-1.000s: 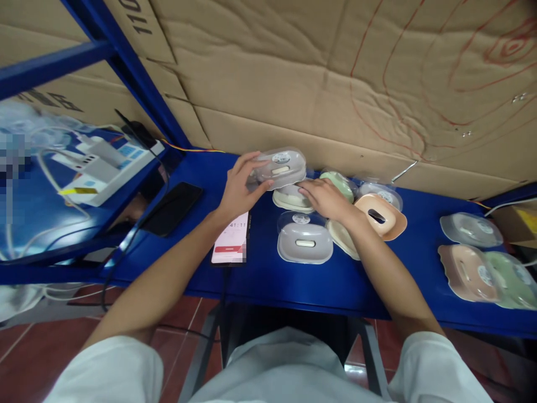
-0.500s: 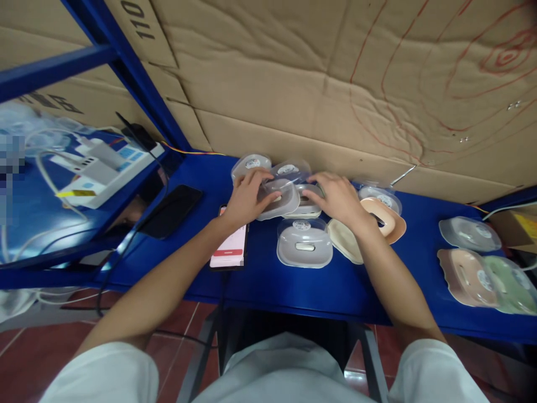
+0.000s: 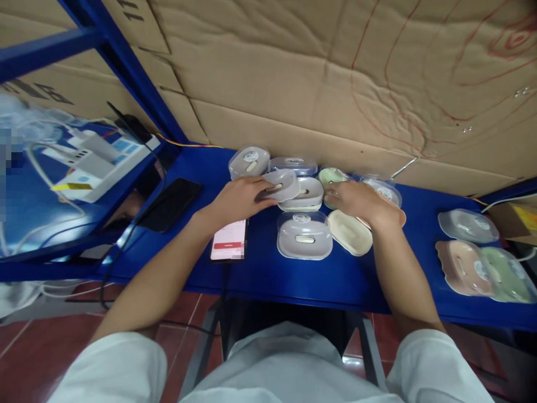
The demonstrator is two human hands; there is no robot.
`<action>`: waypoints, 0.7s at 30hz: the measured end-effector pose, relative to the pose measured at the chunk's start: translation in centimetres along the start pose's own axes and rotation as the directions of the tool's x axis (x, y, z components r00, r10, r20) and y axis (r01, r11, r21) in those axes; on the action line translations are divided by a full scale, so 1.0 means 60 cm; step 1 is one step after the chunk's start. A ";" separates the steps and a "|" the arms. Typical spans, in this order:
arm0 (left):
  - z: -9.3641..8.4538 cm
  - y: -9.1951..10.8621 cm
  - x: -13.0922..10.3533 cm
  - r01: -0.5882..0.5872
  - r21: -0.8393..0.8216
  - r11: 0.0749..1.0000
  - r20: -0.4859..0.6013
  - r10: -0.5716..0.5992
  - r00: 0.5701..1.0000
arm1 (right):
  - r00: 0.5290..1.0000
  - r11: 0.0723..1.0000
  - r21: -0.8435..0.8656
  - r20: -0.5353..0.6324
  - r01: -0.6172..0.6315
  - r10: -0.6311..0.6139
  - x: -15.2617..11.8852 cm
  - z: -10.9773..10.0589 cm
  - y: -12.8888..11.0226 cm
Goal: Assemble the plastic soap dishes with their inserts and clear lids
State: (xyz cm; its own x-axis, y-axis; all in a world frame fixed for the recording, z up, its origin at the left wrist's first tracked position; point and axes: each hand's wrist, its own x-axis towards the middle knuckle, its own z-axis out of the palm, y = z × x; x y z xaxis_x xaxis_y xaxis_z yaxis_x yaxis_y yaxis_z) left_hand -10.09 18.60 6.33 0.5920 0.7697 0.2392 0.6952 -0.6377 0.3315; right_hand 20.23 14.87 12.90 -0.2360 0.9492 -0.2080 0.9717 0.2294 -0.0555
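Note:
My left hand point(image 3: 247, 196) pinches the left end of a grey soap dish point(image 3: 287, 183), tilted above its neighbours, with the thumb at its near edge. Partly under it is another grey soap dish point(image 3: 312, 196). My right hand point(image 3: 354, 200) curls its fingers and thumb on the right end of a green soap dish point(image 3: 329, 178); the grip is partly hidden. In front lie a lidded grey soap dish point(image 3: 305, 239) and a cream tray point(image 3: 350, 232). Behind stand a clear lid point(image 3: 293, 164) and another lidded grey dish point(image 3: 250, 162).
A lit phone point(image 3: 229, 243) and a dark phone point(image 3: 170, 204) lie to the left, near a power strip point(image 3: 126, 162). An orange dish point(image 3: 400, 217) is partly behind my right arm. At right sit a pink dish point(image 3: 461, 266), a green lidded dish point(image 3: 507, 274) and a clear lid point(image 3: 467, 225).
My right hand has moved right onto the green dish, which now shows. My left hand has drawn left and lower, and the clear lid near both hands now rests at the back.

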 end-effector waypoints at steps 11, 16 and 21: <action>0.055 0.004 0.021 -0.084 -0.691 0.718 -0.134 -0.013 0.991 | 0.864 0.792 0.440 -0.460 0.423 -0.206 0.048 0.061 -0.064; 0.073 0.014 0.015 -0.071 -0.551 0.831 -0.203 -0.051 0.978 | 0.880 0.771 0.456 -0.382 0.445 -0.282 0.018 0.011 -0.015; 0.075 0.030 0.008 -0.096 -0.370 0.924 -0.224 0.012 0.975 | 0.932 0.749 0.558 -0.265 0.356 -0.246 -0.004 -0.006 0.027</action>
State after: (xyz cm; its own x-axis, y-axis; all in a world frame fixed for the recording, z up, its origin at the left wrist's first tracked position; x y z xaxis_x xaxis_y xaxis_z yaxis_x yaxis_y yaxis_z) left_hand -6.70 17.65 2.92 0.4942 0.7491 0.4412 0.4345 -0.6524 0.6209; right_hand 21.84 15.10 13.20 -0.4577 0.8856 0.0789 0.6414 0.3902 -0.6606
